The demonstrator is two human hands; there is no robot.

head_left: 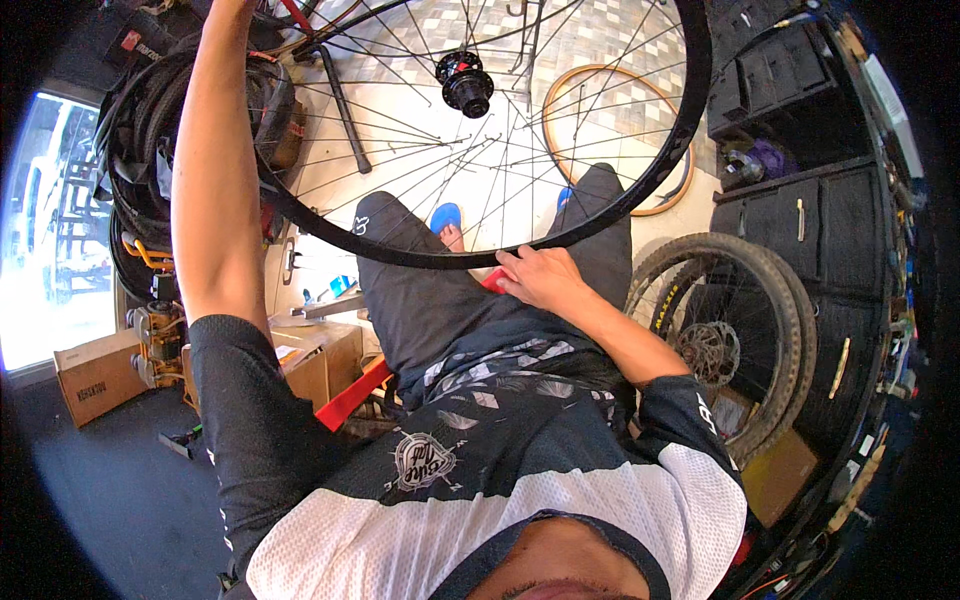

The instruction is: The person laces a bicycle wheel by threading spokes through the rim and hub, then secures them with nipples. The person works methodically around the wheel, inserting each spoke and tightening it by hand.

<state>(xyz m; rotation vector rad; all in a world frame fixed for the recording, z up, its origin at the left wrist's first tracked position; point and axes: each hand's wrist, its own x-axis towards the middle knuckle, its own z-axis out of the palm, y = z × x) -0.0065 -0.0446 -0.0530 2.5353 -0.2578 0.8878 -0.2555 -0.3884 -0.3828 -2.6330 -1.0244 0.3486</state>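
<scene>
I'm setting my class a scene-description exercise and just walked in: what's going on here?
A person has a spoked bicycle wheel over their bent legs. The right hand has its fingertips at the wheel's near edge, by a partly hidden red thing. The left arm extends upward, its hand out of view. The wheel's black hub shows.

tan tyre [549,130], floor | knobby-tyred wheel [708,353] beside black drawers [770,228] | brown carton [98,378], left

A bright window [55,250] stands left and black drawers [768,232] right of the patterned floor [645,35].
</scene>
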